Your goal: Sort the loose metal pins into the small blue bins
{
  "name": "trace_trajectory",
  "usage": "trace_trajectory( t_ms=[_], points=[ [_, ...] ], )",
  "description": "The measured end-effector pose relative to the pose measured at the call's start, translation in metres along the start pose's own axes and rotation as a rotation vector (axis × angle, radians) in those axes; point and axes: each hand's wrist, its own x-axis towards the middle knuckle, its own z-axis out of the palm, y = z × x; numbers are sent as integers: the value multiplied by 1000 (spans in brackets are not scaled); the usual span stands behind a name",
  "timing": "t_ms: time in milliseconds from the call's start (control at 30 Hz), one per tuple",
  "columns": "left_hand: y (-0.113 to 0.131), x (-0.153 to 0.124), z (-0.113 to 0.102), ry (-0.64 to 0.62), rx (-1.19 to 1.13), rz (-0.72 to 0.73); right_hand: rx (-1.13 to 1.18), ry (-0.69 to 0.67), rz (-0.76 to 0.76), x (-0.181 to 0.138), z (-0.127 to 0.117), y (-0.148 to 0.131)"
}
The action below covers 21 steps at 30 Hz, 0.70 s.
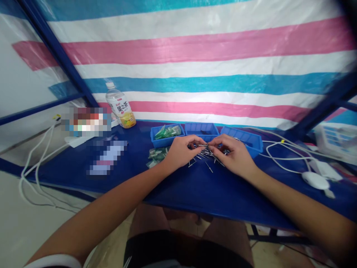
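Note:
My left hand (180, 150) and my right hand (234, 152) meet over the middle of the blue table. Both have thumb and fingertips pinched together. A thin metal pin (202, 145) runs from the left fingertips to the right ones; its far end is hidden by the fingers. Beneath them lies a loose pile of similar thin metal pins (205, 153), with a single pin (209, 167) nearer the front. Green-tinted plastic packets (156, 155) lie beside my left wrist. Behind stand three blue bins, the left bin (167, 142) holding green packets (171, 131).
The middle bin (202, 127) and right bin (255, 144) stand against a striped sheet (195, 48). A drink bottle (121, 108) is at back left. White cables (279, 158) and a round white device (315, 180) lie right, near a plastic box (338, 141). Blurred items sit left.

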Motion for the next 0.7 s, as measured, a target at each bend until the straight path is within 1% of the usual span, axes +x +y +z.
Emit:
trace_trajectory(
  t_ms=[200,333,433,533,600,700],
  points=[
    [3,-3,2,17,-95,-31,16,-35,41,-1,5,4],
    [5,-3,3,31,-114,-33,21,-108,53,-2,5,3],
    [5,-2,3,12,-122,-18,23,-143,57,-2,5,2],
    [3,0,2,7,-131,15,39,-130,132,-1,5,2],
    [0,0,1,-2,-56,42,98,-113,224,1,5,3],
    [-6,-1,-1,-73,181,97,233,-89,352,4,3,5]
  ],
)
